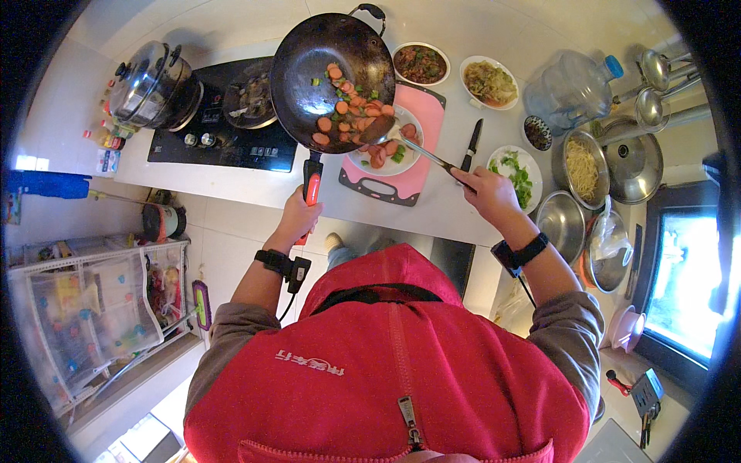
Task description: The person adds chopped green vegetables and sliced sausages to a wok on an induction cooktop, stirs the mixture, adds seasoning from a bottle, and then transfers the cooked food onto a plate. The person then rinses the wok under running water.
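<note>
My left hand [299, 217] grips the red-and-black handle of a dark wok [301, 75], which is tilted over a white plate [412, 162]. Sliced sausage [362, 110] and bits of green pepper lie along the wok's lower right side. My right hand [488, 194] holds a metal spatula [425, 152] by its handle, its dark blade at the wok's rim among the slices. Some sausage pieces [379, 156] and green bits are on the plate. Under the plate is a pink cutting board [425, 107] with a grey edge.
A black cooktop [220, 150] with a lidded steel pot [153, 87] stands left. A kitchen knife [474, 139] lies right of the board. Beyond are two filled dishes [421, 44], a plate of chopped greens [535, 162], a bowl of noodle-like strips [580, 165] and a water jug [564, 92].
</note>
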{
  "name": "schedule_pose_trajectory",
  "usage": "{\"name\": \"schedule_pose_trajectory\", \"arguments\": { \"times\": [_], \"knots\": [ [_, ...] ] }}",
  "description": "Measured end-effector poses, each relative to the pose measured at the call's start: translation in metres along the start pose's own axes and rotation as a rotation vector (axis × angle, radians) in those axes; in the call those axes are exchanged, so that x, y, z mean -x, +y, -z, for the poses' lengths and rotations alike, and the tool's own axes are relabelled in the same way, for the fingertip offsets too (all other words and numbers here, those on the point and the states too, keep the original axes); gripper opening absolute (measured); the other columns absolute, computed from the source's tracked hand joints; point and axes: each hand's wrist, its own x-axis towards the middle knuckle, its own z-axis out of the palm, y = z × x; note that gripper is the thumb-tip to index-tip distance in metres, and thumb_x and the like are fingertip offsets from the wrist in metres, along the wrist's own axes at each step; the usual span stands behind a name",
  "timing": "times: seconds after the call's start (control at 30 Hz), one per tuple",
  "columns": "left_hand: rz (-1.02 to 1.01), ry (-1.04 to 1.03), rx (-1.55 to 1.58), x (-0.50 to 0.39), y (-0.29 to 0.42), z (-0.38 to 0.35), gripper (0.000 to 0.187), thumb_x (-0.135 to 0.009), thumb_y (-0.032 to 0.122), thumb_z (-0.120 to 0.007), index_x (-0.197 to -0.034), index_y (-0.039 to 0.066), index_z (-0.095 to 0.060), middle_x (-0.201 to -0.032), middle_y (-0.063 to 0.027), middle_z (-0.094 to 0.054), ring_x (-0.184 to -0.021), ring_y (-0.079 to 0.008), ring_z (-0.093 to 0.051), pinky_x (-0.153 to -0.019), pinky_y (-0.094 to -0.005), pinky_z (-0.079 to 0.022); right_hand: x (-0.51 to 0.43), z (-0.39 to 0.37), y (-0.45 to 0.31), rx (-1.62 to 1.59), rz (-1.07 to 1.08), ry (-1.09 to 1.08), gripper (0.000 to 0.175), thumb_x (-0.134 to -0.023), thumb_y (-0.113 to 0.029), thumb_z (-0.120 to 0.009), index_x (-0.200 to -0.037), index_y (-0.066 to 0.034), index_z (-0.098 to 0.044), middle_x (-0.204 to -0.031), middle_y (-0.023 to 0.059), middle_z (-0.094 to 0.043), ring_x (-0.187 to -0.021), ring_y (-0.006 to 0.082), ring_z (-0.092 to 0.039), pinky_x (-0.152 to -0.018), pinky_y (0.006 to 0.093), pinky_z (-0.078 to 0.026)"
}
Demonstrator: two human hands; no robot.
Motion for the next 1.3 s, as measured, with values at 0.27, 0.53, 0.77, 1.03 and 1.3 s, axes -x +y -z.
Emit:
{"name": "schedule_pose_trajectory", "arguments": {
  "times": [0.27, 0.53, 0.77, 1.03, 1.3],
  "knots": [
    [0.014, 0.048, -0.127, 0.003, 0.005, 0.003, 0.042, -0.082, 0.005, -0.061, -0.118, 0.002, -0.039, -0.061, -0.0024, -0.048, -0.041, -0.0118, -0.047, -0.034, -0.0288, -0.041, -0.050, -0.007, -0.005, -0.016, 0.020, 0.198, 0.038, -0.082, -0.017, -0.059, -0.119, -0.0240, -0.059, -0.078, 0.0101, -0.057, -0.068, 0.0306, -0.062, -0.061, 0.0414, -0.051],
    [-0.027, 0.049, -0.111, 0.004, -0.004, 0.000, 0.041, -0.082, 0.006, -0.061, -0.117, 0.002, -0.041, -0.061, -0.0017, -0.049, -0.042, -0.0114, -0.048, -0.034, -0.0284, -0.042, -0.044, -0.026, -0.021, 0.059, -0.041, 0.049, 0.039, -0.085, -0.015, -0.052, -0.123, -0.0231, -0.055, -0.081, 0.0131, -0.060, -0.068, 0.0325, -0.064, -0.060, 0.0435, -0.054],
    [-0.125, 0.169, -0.295, -0.009, -0.013, 0.001, 0.033, -0.075, 0.013, -0.065, -0.100, -0.004, -0.050, -0.068, -0.0184, -0.061, -0.052, -0.0286, -0.062, -0.045, -0.0372, -0.050, -0.016, -0.019, -0.025, 0.022, -0.124, -0.041, 0.042, -0.084, -0.016, -0.053, -0.126, -0.0238, -0.053, -0.084, 0.0135, -0.059, -0.074, 0.0330, -0.064, -0.065, 0.0439, -0.053],
    [-0.134, 0.187, -0.329, -0.007, 0.003, 0.008, 0.032, -0.077, 0.013, -0.064, -0.100, -0.004, -0.049, -0.067, -0.0176, -0.061, -0.049, -0.0272, -0.061, -0.043, -0.0368, -0.050, -0.015, -0.010, -0.006, -0.289, -0.191, 0.144, 0.037, -0.079, -0.017, -0.061, -0.115, -0.0243, -0.063, -0.080, 0.0158, -0.058, -0.077, 0.0334, -0.062, -0.068, 0.0448, -0.050],
    [-0.071, 0.135, -0.257, 0.001, 0.009, 0.006, 0.034, -0.078, 0.010, -0.065, -0.104, -0.002, -0.047, -0.065, -0.0135, -0.058, -0.045, -0.0217, -0.056, -0.039, -0.0340, -0.047, -0.081, -0.033, -0.011, -0.108, -0.068, 0.318, 0.036, -0.081, -0.019, -0.060, -0.117, -0.0236, -0.062, -0.081, 0.0132, -0.060, -0.069, 0.0334, -0.063, -0.063, 0.0432, -0.052]
  ]
}}
